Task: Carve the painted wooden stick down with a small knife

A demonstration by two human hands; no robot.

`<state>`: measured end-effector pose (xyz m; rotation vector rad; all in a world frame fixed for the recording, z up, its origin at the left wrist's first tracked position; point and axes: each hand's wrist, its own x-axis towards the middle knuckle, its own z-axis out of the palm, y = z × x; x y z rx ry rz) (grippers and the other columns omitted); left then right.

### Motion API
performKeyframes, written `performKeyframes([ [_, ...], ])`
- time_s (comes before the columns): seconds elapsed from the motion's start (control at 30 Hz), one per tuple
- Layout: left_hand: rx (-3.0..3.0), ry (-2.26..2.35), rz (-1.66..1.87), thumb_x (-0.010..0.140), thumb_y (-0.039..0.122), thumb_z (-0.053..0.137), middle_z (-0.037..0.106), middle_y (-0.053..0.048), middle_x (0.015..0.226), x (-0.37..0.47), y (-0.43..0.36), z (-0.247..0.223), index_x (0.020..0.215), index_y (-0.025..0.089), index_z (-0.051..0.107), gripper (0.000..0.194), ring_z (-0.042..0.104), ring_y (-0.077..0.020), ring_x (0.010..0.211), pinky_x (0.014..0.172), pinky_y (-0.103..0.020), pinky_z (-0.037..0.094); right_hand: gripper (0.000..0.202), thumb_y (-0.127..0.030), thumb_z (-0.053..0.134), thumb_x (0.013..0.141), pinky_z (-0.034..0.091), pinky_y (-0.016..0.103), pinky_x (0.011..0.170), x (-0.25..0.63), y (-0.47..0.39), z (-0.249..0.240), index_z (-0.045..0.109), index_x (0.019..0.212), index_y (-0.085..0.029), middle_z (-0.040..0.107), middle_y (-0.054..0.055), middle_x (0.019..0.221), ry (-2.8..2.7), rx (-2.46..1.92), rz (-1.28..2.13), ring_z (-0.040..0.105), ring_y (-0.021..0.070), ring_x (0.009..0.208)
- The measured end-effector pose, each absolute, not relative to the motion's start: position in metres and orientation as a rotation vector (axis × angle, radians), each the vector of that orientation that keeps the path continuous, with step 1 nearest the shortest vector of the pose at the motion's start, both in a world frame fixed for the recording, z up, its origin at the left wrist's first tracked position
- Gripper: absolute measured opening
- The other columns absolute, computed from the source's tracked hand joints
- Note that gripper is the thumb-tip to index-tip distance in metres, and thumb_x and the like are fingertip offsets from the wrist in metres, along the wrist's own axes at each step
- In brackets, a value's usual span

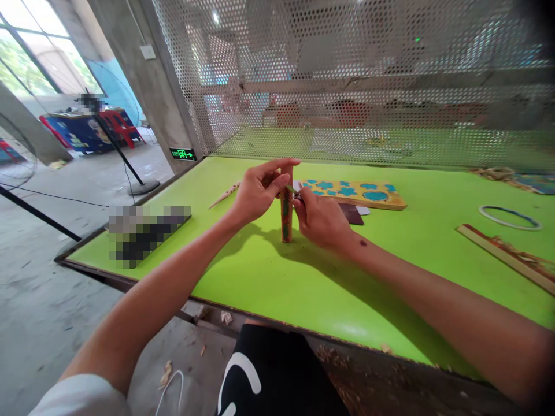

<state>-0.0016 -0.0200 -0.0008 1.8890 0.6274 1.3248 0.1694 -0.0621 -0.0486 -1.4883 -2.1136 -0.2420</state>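
Observation:
A narrow wooden strip [287, 222] with a dark pattern down its face stands upright on the green table. My left hand [259, 188] grips its upper part, fingers closed around it. From the right, my right hand [319, 216] is closed on a small slim tool whose kind I cannot make out; its thin end [292, 189] meets the strip's face near my left thumb. Behind my right hand lies a yellow board [384, 199] with blue flower-like shapes. A dark flat piece [351, 214] sits partly under that board.
On the green table [260, 300] are a pointed pale stick [223, 195], a blurred-out dark object [150, 237], a ring [509, 218] and a wooden strip with shavings [507, 257]. A perforated metal screen [347, 75] rises along the back edge.

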Motion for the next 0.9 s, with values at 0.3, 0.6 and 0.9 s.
performKeyframes([
  [0.3,1.913,0.587,1.338,0.090,0.028,0.068,0.063,0.000,0.068,-0.002,-0.019,0.001,0.111,0.020,0.075,0.024,0.057,-0.0088,0.058,0.057,-0.021,0.050,0.044,-0.047,0.019,0.105,0.021,0.035,0.060,0.168,-0.063,-0.052,0.052,0.104,-0.019,0.064,0.010,0.074,-2.085,-1.480,-0.192,0.052,0.0235,0.061],
  [0.6,1.199,0.950,1.498,0.090,0.016,0.066,0.071,-0.004,0.065,-0.013,0.014,-0.013,0.084,0.013,0.060,0.008,0.069,-0.0130,0.055,0.058,-0.025,0.061,0.036,-0.052,0.039,0.100,0.029,0.033,0.061,0.196,-0.056,-0.050,0.057,0.103,-0.021,0.068,0.009,0.081,-1.770,-1.447,-0.201,0.056,0.0231,0.067],
  [0.9,1.202,0.791,1.169,0.073,0.008,0.080,0.072,-0.006,0.068,0.001,-0.009,-0.021,0.071,0.014,0.051,0.030,0.075,-0.0173,0.067,0.066,-0.027,0.063,0.037,-0.054,0.074,0.078,0.033,0.032,0.042,0.238,-0.027,-0.026,0.049,0.088,-0.029,0.047,-0.007,0.056,-1.141,-1.173,0.499,0.042,0.0151,0.041],
])
